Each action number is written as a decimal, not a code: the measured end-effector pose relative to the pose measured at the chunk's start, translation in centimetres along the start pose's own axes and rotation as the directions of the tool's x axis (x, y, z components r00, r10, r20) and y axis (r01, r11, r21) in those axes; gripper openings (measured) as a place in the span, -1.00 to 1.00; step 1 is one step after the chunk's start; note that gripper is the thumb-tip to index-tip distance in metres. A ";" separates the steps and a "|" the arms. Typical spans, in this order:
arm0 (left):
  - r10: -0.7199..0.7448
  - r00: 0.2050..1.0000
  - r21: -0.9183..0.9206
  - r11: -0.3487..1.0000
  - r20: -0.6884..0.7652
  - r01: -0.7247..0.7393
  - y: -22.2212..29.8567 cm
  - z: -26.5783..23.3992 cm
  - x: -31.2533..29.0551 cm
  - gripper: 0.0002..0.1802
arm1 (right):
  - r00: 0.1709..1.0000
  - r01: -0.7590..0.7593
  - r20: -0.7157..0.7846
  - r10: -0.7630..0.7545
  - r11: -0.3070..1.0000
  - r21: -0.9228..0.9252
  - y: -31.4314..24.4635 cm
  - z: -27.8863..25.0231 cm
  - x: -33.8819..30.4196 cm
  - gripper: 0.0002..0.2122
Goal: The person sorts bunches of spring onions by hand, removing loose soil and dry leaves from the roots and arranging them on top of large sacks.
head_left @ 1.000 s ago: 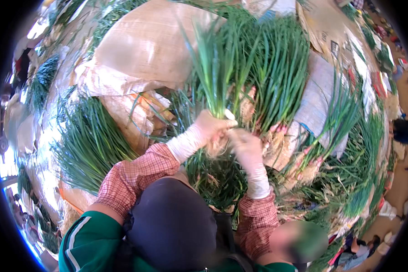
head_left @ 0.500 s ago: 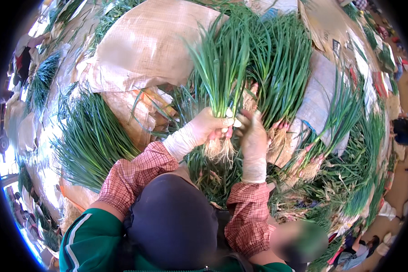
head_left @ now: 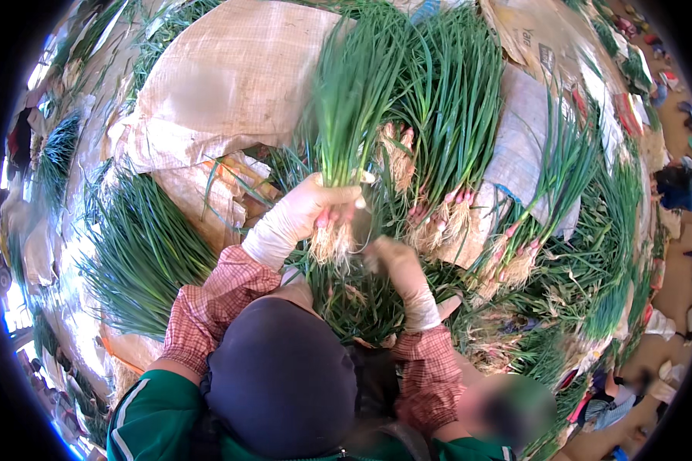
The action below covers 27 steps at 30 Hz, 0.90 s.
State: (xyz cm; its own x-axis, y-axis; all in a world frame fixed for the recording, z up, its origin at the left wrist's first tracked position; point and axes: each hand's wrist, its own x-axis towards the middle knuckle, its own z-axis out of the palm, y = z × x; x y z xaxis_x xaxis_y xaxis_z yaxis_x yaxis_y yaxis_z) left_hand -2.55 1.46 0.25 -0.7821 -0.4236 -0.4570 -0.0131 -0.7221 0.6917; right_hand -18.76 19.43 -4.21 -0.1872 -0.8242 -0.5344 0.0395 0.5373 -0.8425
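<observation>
My left hand (head_left: pixel 311 206), in a pale glove, is wrapped round a bunch of spring onions (head_left: pixel 350 146) just above the pinkish bulbs. The green leaves point away from me and the stringy roots hang below the hand. To the right of those roots and nearer me is my right hand (head_left: pixel 400 269), also gloved. Its fingers are curled together and their tips blurred; whatever they pinch is too small to name. Beyond the hands lies a large pile of spring onions (head_left: pixel 454 115), bulbs and roots toward me.
A big beige woven sack (head_left: pixel 223 84) lies far left, with more spring onions (head_left: pixel 146 246) nearer on the left. A grey-blue cloth (head_left: pixel 523 131) and a smaller bunch (head_left: pixel 534 230) are at the right. Loose green leaves (head_left: pixel 361 303) cover the ground near me.
My right hand has drawn away from the bulbs, toward me and slightly left, its fingers now curled. The left hand still grips the bunch and has shifted a little left.
</observation>
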 end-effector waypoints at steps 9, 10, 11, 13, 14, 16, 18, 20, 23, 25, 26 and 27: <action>0.089 0.991 -0.106 0.989 -0.101 -0.099 0.3 3.1 1.7 -0.77 | 0.779 -0.110 -0.437 -0.450 0.588 -0.802 -6.1 -4.9 9.3 -0.68; 0.096 0.982 -0.017 0.995 -0.163 -0.100 0.8 2.4 1.3 -0.80 | 0.777 -0.099 -0.439 -0.451 0.602 -0.792 -6.9 -2.9 8.0 -0.73; 0.098 0.974 0.055 0.995 -0.206 -0.089 1.1 2.7 0.9 -0.82 | 0.818 -0.046 -0.416 -0.399 0.675 -0.737 -8.0 -1.6 5.6 -0.78; 0.075 0.957 0.149 0.988 -0.282 -0.033 0.7 3.3 0.6 -0.84 | 0.813 0.152 -0.312 -0.491 0.697 -0.701 -6.0 0.8 3.1 -0.77; 0.059 0.948 0.173 0.985 -0.312 -0.004 0.4 3.9 0.8 -0.84 | 0.849 0.184 -0.255 -0.462 0.712 -0.678 -5.7 1.8 1.7 -0.76; 0.057 0.949 0.216 0.976 -0.309 0.012 -0.1 4.0 0.9 -0.82 | 0.906 0.216 -0.217 -0.364 0.837 -0.504 -6.0 2.3 0.5 -0.73; 0.028 0.946 0.256 0.965 -0.322 0.059 -0.8 3.1 0.8 -0.82 | 0.950 0.185 -0.222 -0.219 0.969 -0.163 -6.8 2.1 0.6 -0.68; 0.019 0.947 0.318 0.944 -0.322 0.089 -0.9 3.9 0.7 -0.82 | 0.952 0.198 -0.256 -0.168 0.975 0.096 -7.5 1.4 2.6 -0.65; 0.060 0.959 0.271 0.962 -0.277 0.018 -1.3 3.7 0.5 -0.83 | 0.949 0.196 -0.313 -0.031 0.836 0.512 -10.1 2.8 3.7 -0.77; 0.040 0.967 0.208 0.978 -0.252 0.014 -0.9 4.5 1.1 -0.84 | 0.927 0.281 -0.374 0.033 0.601 0.748 -9.0 2.7 4.1 -0.81; 0.038 0.966 0.208 0.978 -0.257 0.017 -1.2 3.7 0.9 -0.84 | 0.925 0.294 -0.379 0.043 0.553 0.780 -8.4 3.7 4.3 -0.81; 0.036 0.965 0.209 0.978 -0.262 0.020 -1.4 3.1 0.6 -0.84 | 0.922 0.306 -0.383 0.055 0.503 0.809 -7.9 4.5 4.4 -0.81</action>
State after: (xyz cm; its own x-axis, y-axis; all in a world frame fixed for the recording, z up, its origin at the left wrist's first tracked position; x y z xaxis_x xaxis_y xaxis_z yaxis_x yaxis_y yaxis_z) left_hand -4.95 3.89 0.71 -0.5919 -0.5776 -0.5622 -0.1584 -0.6005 0.7838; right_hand -15.46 10.80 -0.24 -0.5463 -0.6619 -0.5132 0.7562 -0.1264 -0.6420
